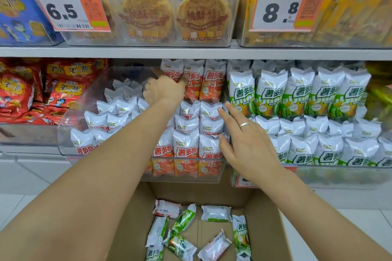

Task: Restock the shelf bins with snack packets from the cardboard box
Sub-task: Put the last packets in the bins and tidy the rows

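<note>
Seating orange snack packets (186, 150) upright in the clear bin (63, 133): left hand (163, 90) reaches rearward, grip indiscernible, right hand (244, 133) flat-fingered steadying front rows; remaining packets lie in the cardboard box (265, 229) below both hands.

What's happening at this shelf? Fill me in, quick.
A person is restocking a clear shelf bin with orange snack packets. The left hand reaches deep into the bin, at the upright back row; its fingers are blurred, so its grip cannot be told. The right hand, open and wearing a ring, rests against the front packets. Below, the cardboard box still holds several loose green and orange packets.
</note>
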A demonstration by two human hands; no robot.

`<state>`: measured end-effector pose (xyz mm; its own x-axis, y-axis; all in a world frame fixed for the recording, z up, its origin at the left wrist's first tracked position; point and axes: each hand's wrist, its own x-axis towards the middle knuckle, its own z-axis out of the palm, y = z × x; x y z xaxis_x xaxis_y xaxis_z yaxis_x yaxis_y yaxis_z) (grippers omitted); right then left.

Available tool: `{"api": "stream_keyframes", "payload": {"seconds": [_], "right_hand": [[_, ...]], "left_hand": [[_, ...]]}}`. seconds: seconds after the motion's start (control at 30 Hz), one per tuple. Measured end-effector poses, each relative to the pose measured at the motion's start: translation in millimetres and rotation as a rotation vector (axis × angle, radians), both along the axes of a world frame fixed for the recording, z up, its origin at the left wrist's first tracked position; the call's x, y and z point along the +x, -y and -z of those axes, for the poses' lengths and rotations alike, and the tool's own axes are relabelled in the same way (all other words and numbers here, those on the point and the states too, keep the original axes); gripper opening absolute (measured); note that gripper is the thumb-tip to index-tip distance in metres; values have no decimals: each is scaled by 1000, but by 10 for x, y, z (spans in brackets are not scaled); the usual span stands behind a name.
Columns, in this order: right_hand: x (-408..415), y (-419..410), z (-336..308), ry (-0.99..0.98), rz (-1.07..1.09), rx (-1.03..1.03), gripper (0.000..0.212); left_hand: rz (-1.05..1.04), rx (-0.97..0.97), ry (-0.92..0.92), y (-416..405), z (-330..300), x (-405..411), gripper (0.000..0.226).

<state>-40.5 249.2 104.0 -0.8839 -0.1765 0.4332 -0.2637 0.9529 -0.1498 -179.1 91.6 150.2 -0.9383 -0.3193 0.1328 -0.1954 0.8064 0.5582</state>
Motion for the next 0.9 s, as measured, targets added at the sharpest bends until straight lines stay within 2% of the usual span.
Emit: {"api": "stream_keyframes", "payload": {"seconds": [0.07,0.17,0.27,0.37,0.5,0.57,0.67,0.83,0.9], "right_hand": [[3,0,9,-4,0,0,57],[3,-5,23,2,3,-1,57],[38,-12,15,4,-7,4,58],[194,18,9,-61,-43,5,53],[561,108,17,-222,-189,-107,32],[787,161,86,-212,-263,-124,29],[1098,240,303,-8,-264,-27,31],[1269,195,905,604,-209,284,32],[1271,121,1170,812,-153,353,32]], "left_hand": [[26,9,25,22,-13,-6,87],[58,162,49,126,10,27,99],[81,309,-6,275,-7,148,97],[178,330,-69,436,-47,477,87],[362,272,-231,630,-3,1242,59],[442,227,-236,708,154,1610,47],[571,79,-149,815,562,1981,32],[798,-150,-150,780,1144,2458,26],[836,-200,102,705,1369,2524,26]]}}
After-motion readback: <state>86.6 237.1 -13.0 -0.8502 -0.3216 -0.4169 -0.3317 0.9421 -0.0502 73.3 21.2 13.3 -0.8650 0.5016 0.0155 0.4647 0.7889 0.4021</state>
